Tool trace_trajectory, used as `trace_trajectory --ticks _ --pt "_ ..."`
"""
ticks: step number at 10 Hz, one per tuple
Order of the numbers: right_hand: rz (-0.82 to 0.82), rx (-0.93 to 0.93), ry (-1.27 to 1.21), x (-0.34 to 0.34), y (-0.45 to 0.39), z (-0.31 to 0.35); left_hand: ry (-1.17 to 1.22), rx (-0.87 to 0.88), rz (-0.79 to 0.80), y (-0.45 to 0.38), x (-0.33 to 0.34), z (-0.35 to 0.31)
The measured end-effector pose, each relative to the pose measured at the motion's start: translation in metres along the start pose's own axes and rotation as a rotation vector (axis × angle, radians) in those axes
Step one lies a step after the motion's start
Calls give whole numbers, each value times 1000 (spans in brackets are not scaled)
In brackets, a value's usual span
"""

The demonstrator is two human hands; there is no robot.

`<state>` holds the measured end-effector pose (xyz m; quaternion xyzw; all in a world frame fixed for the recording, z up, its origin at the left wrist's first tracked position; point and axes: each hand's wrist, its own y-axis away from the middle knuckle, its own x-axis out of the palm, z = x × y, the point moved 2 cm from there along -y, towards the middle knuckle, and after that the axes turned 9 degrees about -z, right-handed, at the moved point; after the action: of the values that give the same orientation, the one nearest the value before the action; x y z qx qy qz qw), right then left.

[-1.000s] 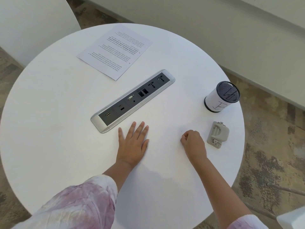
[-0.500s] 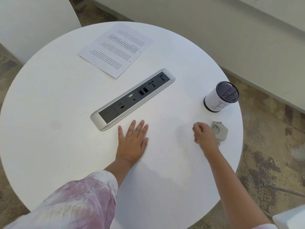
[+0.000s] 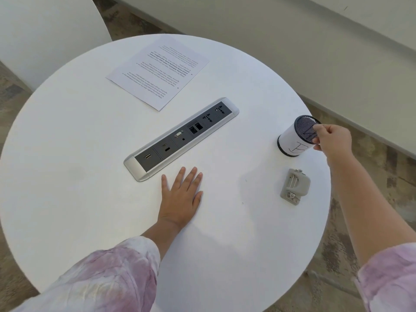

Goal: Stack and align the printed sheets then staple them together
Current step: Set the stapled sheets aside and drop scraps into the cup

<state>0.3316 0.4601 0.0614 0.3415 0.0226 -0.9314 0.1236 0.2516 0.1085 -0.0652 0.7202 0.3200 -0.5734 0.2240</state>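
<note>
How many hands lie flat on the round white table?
1. The left hand lies flat near the silver socket strip; the right hand is raised, fingers at the black mesh cup's rim.

Printed sheets (image 3: 158, 72): white paper, black text in paragraphs, lying flat at far side of round white table (image 3: 67, 176), left of centre, turned at angle so one corner is pointing toward near side. Edges appearing aligned; sheet count not discernible. Stapler (image 3: 295, 186): small, grey, compact, metal parts showing on top, sitting at right near table edge, well apart from sheets, untouched.
</note>
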Motion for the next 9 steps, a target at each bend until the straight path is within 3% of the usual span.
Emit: trace_trajectory --ticks 3,5,7,9 --pt "-18 -55 29 -3 -5 -5 -2 2 4 0 -2 0" --pt "193 -220 87 28 52 -14 5 -13 15 1 -1 0" --pt "426 -198 283 69 111 -58 0 -14 10 0 0 0" --pt "414 -209 369 78 130 -68 0 -15 1 0 2 1"
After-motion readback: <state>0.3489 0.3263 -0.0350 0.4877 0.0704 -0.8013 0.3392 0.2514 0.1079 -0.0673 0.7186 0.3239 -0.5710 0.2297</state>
